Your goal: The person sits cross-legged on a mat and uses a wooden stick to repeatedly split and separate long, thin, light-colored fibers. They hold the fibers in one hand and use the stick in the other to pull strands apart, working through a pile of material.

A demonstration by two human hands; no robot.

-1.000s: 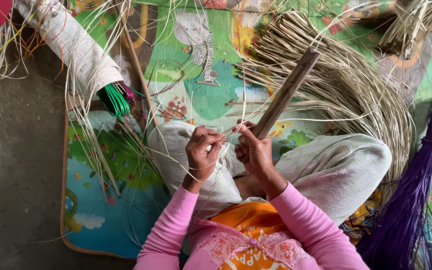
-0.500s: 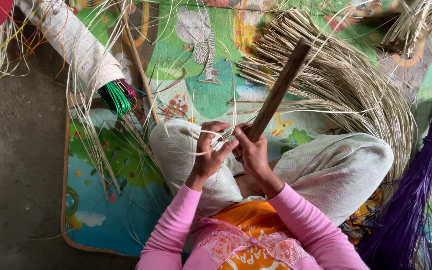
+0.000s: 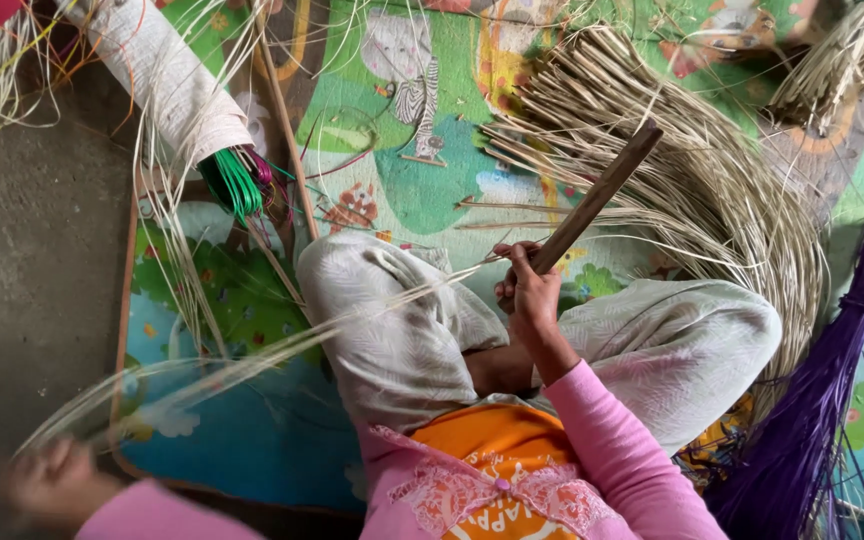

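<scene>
The pale reed strand (image 3: 282, 345) runs taut from the right hand (image 3: 530, 292), closed on it and on a dark wooden stick (image 3: 597, 197), down-left to the blurred left hand (image 3: 52, 482). Whether that hand grips it, I cannot tell; the 2 hands are well apart.

You have no packages, labels, signs or screens in front of you here. The nearest thing to a package is the roll wrapped in pale cloth (image 3: 167, 80) at upper left, lying slantwise with green strands (image 3: 237, 185) sticking out of its lower end.
</scene>
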